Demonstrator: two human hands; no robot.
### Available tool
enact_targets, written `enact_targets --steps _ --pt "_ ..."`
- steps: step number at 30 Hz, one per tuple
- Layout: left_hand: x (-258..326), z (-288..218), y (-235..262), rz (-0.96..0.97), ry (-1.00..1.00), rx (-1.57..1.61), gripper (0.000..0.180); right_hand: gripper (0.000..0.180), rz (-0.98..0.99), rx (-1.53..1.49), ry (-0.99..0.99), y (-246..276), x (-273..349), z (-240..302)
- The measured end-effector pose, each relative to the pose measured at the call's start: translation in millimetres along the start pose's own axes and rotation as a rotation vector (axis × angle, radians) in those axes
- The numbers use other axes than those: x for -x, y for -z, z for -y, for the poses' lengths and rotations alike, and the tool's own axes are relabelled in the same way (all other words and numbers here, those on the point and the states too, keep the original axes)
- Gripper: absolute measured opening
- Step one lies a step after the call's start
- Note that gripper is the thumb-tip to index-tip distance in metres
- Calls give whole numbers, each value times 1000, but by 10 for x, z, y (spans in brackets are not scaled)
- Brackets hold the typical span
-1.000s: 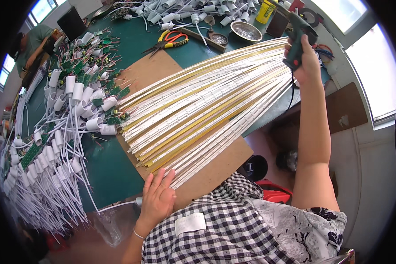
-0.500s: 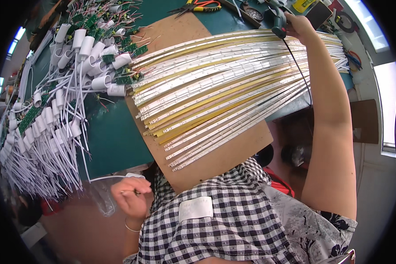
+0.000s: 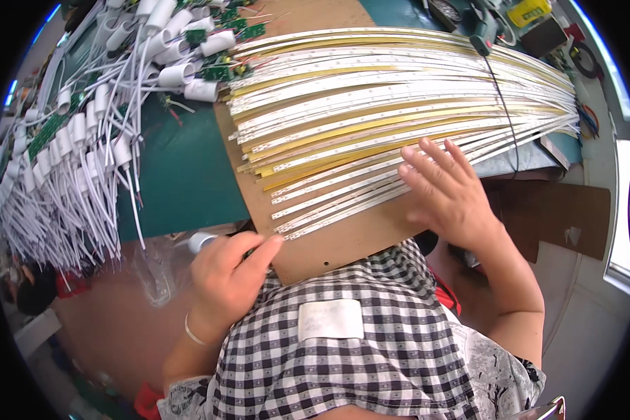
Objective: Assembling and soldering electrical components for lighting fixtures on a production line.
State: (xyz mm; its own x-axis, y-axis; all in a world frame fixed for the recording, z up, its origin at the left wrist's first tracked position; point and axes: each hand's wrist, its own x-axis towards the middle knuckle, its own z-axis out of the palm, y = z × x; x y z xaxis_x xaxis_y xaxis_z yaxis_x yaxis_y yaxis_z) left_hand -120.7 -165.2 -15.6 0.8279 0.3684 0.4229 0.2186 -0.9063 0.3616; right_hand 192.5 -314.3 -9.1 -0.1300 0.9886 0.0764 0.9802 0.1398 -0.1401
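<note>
- Right hand (image 3: 446, 192): fingers spread flat, palm down, resting on the lower ends of the LED strips (image 3: 399, 119), at about 3 o'clock from frame centre.
- Left hand (image 3: 227, 269): curled, fingers pinched around a small white cylindrical part (image 3: 201, 241), index tip touching the near edge of the cardboard sheet (image 3: 343, 241); sits at about 7 o'clock.
- LED strips: big fanned stack, white and yellow, lying across the cardboard sheet, spreading from centre toward 2 o'clock and overhanging the desk (image 3: 182, 175) edge on the right.
- Cardboard sheet: brown, tilted, on the green desk, lower corner over the person's lap.
- White capped wire bundles (image 3: 70, 175): heaped at 9 to 11 o'clock, leads hanging off the desk edge.
- Small green circuit boards (image 3: 217, 70): among the white caps at about 11 o'clock, just beside the strip ends.
- Green-handled tool (image 3: 484, 31): at 1 o'clock, its black cord (image 3: 504, 112) lying across the strips.
- Checked shirt (image 3: 357, 350): bottom centre, white patch on it.
</note>
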Motion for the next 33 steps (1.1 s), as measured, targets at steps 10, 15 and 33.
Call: enact_targets --steps 10,15,33 --pt "91 55 -358 90 10 3 29 81 201 -1 -28 -256 124 263" --pt "-110 85 -318 97 114 113 26 79 208 -21 5 -250 28 123" --pt "139 96 -279 -11 441 204 20 76 149 -26 -139 -357 -83 553"
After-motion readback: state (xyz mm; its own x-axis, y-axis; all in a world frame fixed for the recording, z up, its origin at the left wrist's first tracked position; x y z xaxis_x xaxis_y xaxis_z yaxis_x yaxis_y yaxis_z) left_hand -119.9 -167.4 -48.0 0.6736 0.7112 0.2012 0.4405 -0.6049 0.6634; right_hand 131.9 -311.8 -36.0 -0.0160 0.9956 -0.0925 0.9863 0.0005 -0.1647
